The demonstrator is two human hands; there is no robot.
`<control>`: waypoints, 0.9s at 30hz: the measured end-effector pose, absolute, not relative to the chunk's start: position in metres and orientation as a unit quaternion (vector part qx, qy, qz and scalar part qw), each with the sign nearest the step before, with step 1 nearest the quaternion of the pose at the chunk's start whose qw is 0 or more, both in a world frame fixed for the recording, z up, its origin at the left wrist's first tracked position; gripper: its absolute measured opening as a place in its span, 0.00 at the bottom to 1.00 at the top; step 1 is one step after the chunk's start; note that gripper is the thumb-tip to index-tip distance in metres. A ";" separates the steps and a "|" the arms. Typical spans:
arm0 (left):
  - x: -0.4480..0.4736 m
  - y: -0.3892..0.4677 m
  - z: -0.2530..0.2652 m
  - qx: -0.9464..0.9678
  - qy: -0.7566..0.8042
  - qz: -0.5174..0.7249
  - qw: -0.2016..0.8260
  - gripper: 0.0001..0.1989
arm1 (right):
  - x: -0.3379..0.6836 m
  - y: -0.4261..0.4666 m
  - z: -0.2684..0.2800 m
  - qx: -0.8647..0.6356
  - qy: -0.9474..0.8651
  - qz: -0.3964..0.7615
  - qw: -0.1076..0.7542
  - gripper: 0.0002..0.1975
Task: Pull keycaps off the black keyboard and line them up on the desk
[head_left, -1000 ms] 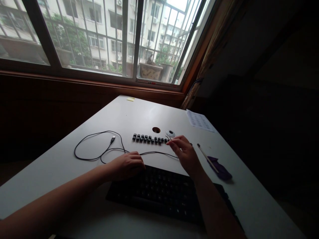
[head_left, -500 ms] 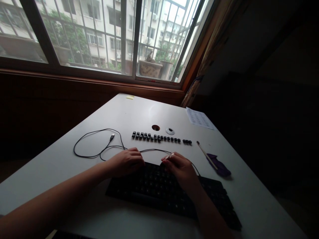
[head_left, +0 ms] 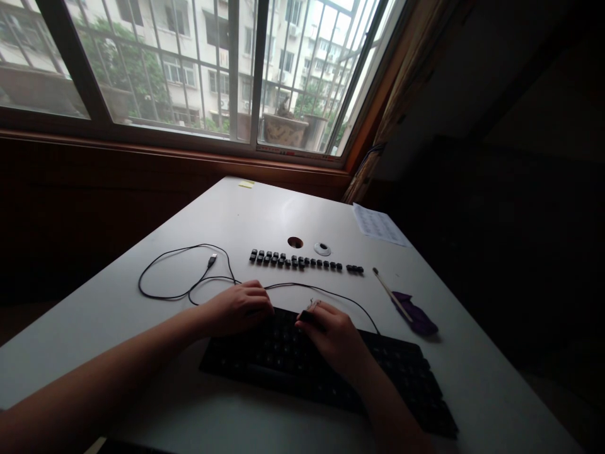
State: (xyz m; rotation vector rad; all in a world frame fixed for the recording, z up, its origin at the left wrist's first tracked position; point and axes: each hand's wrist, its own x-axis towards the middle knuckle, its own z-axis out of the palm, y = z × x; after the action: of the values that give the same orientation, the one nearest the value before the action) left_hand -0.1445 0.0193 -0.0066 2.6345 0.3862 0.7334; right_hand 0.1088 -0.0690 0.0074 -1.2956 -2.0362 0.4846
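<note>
A black keyboard with many bare key positions lies tilted across the white table in front of me. My left hand is closed over its far left edge, fingers curled and fingertips hidden. Above the keyboard's upper middle, my right hand pinches a small keycap puller with a dark body and thin wire ends sticking up by the fingers. Whether a keycap is caught in the puller I cannot tell. Beyond both hands, several black keycaps stand in rows.
A black USB cable loops at the left and runs behind the keyboard. At the right, a thin brush lies on a purple cloth. Farther back are a cable hole, its round cover, a printed sheet and a yellow note.
My right hand has shifted slightly left and down, turning so that the puller's dark body and wires show more. The left hand stays in place on the keyboard.
</note>
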 end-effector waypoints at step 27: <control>-0.149 0.020 -0.007 0.951 0.116 0.246 0.150 0.13 | 0.107 -0.067 -0.007 -0.471 -0.749 0.205 0.418 0.04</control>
State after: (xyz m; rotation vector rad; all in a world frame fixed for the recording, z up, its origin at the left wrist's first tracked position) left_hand -0.1493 0.0201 -0.0070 2.7310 0.3334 0.7067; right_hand 0.1075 -0.0668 -0.0073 -1.1813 -1.8805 0.5155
